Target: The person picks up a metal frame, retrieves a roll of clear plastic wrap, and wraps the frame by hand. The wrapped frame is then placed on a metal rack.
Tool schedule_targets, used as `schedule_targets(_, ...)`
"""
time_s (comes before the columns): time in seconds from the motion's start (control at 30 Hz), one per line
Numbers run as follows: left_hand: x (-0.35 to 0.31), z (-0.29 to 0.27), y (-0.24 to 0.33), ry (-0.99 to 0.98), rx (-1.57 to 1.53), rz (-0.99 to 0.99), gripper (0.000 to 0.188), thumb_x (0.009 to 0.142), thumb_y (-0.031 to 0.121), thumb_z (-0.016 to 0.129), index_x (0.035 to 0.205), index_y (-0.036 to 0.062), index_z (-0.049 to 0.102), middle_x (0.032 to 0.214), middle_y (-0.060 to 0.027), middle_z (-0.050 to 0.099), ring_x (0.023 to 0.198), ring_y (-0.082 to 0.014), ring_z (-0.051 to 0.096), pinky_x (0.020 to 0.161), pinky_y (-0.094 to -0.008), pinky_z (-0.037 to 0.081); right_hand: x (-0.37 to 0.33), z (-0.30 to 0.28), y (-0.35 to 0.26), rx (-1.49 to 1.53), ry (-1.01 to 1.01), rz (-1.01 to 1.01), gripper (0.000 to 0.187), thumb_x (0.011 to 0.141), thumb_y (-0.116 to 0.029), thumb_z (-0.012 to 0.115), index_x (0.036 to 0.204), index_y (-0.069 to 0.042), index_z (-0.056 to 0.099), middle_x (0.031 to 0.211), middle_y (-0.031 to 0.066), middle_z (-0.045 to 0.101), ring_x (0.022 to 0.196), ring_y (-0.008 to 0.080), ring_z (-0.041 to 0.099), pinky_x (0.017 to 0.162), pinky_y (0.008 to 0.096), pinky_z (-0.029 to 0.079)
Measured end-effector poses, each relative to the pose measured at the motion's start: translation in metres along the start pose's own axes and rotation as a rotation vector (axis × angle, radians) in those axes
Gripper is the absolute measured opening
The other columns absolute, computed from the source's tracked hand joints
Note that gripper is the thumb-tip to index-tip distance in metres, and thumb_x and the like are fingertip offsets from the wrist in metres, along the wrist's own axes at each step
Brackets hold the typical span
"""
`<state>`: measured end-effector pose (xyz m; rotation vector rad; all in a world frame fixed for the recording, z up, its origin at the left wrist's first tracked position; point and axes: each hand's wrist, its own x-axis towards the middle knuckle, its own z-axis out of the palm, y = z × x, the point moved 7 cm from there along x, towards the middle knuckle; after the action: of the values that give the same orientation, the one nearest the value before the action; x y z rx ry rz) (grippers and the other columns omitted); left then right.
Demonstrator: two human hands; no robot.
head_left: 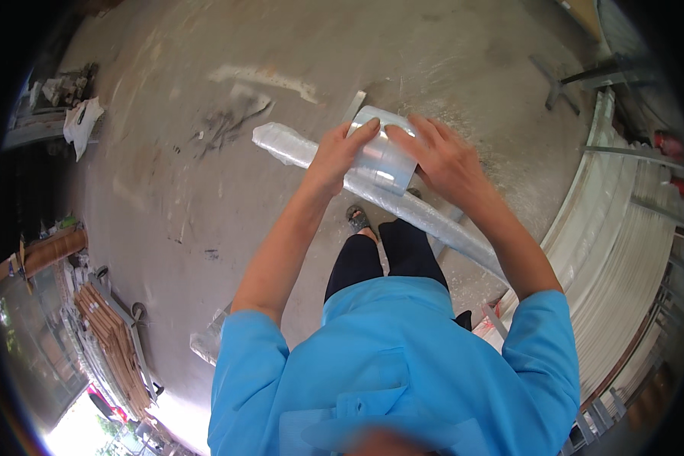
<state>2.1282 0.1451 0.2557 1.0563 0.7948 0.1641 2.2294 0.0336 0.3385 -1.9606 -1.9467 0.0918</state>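
Note:
Both hands are on a wide roll of clear plastic film (385,161), held out over the floor in front of me. My left hand (336,157) is closed round its left side, thumb lying on top. On the other side, my right hand (447,161) grips the roll, its thumb also on the upper face. Just below the roll runs a long bundle in clear plastic wrap (433,224), slanting from upper left to lower right. Whether the roll touches the bundle, or film joins them, I cannot tell. The fingers under the roll are hidden.
Long white strips (608,281) are stacked on a rack at the right. A metal stand (558,91) is at the upper right. Flat brown cardboard (110,342) leans on a cart at the lower left. A white cloth (82,125) hangs at the far left.

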Motion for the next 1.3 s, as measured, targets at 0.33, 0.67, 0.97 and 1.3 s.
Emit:
schedule_targets(0.33, -0.06, -0.07, -0.14, -0.158, 0.251, -0.392, 0.037, 0.079, 0.019, 0.072, 0.108, -0.0022, 0.062, 0.105, -0.0125, 0.064, 0.102, -0.0188, 0.059, 0.088, -0.0315, 0.047, -0.031, 0.228, 0.135, 0.392, -0.377, 0.347, 0.038, 0.078, -0.005, 0.065, 0.116, -0.006, 0.062, 0.107, 0.0118, 0.067, 0.097, 0.0299, 0.065, 0.082, 0.0361, 0.052)
schedule_targets(0.67, -0.08, -0.078, -0.223, -0.006, 0.773, -0.05, 0.06, 0.066, 0.036, 0.08, 0.118, 0.0119, 0.064, 0.138, -0.0225, 0.041, 0.134, -0.0342, 0.032, 0.111, -0.0488, 0.018, -0.112, 0.348, 0.045, 0.88, -1.113, 0.206, 0.051, 0.08, -0.026, 0.067, 0.128, -0.016, 0.057, 0.118, 0.0187, 0.062, 0.106, 0.032, 0.061, 0.092, 0.0387, 0.047)
schedule_targets(0.97, -0.108, -0.07, -0.027, -0.085, 0.65, 0.151, 0.034, 0.076, 0.027, 0.074, 0.102, 0.0053, 0.064, 0.11, -0.0143, 0.061, 0.101, -0.0216, 0.054, 0.094, -0.0368, 0.037, -0.01, 0.081, 0.044, 0.613, -0.529, 0.105, 0.09, 0.066, -0.011, 0.074, 0.145, -0.018, 0.03, 0.142, 0.013, 0.04, 0.121, 0.0324, 0.048, 0.103, 0.0392, 0.042)
schedule_targets(1.3, 0.014, -0.041, -0.011, 0.095, -0.249, -0.067, 0.02, 0.093, 0.021, 0.059, 0.095, 0.0009, 0.059, 0.089, -0.0051, 0.064, 0.086, -0.0091, 0.059, 0.072, -0.0218, 0.044, 0.044, 0.05, 0.02, 0.185, 0.02, 0.038, 0.069, 0.069, -0.014, 0.071, 0.134, -0.015, 0.047, 0.122, 0.0115, 0.058, 0.101, 0.0286, 0.062, 0.078, 0.0375, 0.055)
